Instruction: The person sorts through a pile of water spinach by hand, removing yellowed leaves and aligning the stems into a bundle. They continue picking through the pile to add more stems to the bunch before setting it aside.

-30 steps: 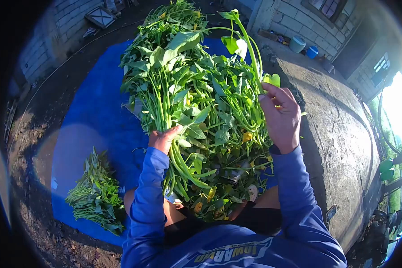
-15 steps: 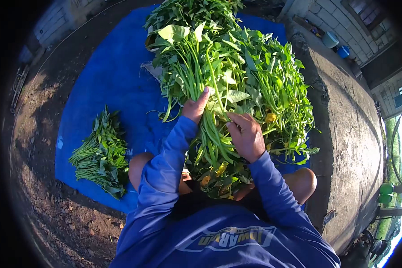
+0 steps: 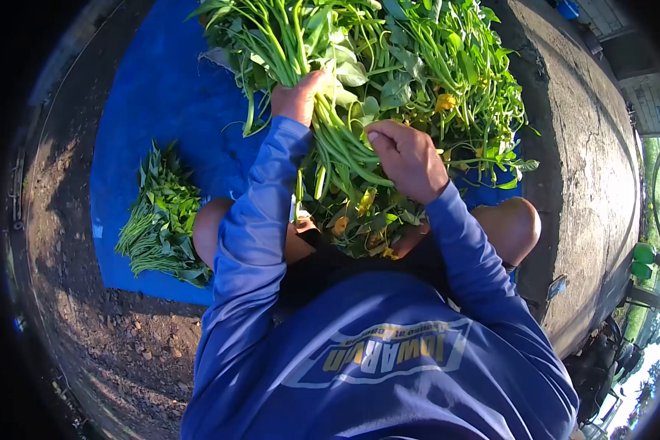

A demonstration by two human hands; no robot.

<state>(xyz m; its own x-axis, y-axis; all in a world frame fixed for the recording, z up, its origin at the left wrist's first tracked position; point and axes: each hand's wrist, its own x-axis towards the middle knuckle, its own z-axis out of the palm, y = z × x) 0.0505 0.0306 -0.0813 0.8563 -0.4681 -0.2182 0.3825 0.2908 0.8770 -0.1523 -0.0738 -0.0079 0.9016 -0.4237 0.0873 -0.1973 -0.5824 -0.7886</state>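
Observation:
My left hand (image 3: 298, 100) is wrapped around a thick bunch of water spinach (image 3: 339, 143), its leafy tops pointing away from me and its long green stems hanging toward my lap. Beside the lower stems, my right hand (image 3: 411, 160) has its fingers curled closed with the thumb against them. Whatever lies between those fingers is hidden. Beyond both hands spreads a large heap of loose greens (image 3: 458, 70) with some yellowed leaves (image 3: 446, 103). More greens and yellow leaves (image 3: 367, 202) lie between my legs, below the bunch.
A blue tarp (image 3: 172, 95) covers the ground under the greens. To my left, a smaller pile of greens (image 3: 161, 224) rests near the tarp's edge, stems aligned. A raised concrete ledge (image 3: 587, 147) runs along the right. Bare, stony soil (image 3: 143, 337) borders the tarp.
The view has tilted nearer to my body, so the heap sits higher in it. My right hand has turned, its fingers curling in more; the left keeps its grip on the bunch.

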